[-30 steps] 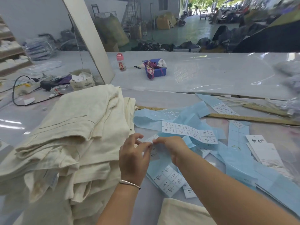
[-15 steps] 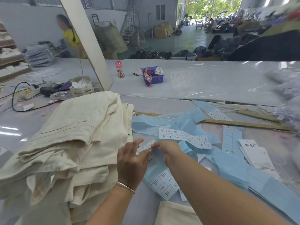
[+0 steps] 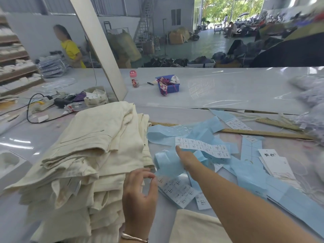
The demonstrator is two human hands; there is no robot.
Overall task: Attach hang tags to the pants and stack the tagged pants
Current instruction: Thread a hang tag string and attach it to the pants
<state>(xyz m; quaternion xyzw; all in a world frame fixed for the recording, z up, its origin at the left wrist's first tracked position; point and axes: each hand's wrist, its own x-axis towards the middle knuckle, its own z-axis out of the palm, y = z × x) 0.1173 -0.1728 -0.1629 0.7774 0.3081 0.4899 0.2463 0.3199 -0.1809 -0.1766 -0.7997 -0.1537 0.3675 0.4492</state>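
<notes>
1. A tall stack of folded cream cotton pants (image 3: 91, 155) fills the left of the grey bench (image 3: 236, 88); this stack is the landmark for all that follows.
2. Right of the stack lies a loose heap of pale blue backing strips (image 3: 198, 132) and a white printed sticker strip (image 3: 203, 148).
3. Further right of the stack rests a small pile of white card hang tags (image 3: 275, 163), untouched.
4. The right hand (image 3: 187, 157) reaches out from the stack's right edge, fingers extended beneath the sticker strip; whether it pinches anything, I cannot tell.
5. The left hand (image 3: 140, 192) hovers at the stack's near right corner, fingers loosely curled, holding nothing visible.
6. Judgement: the step is fetching a sticker or tag. Pick one piece cleanly, steady the strip with the free hand, and keep the blue scraps off the pants.
</notes>
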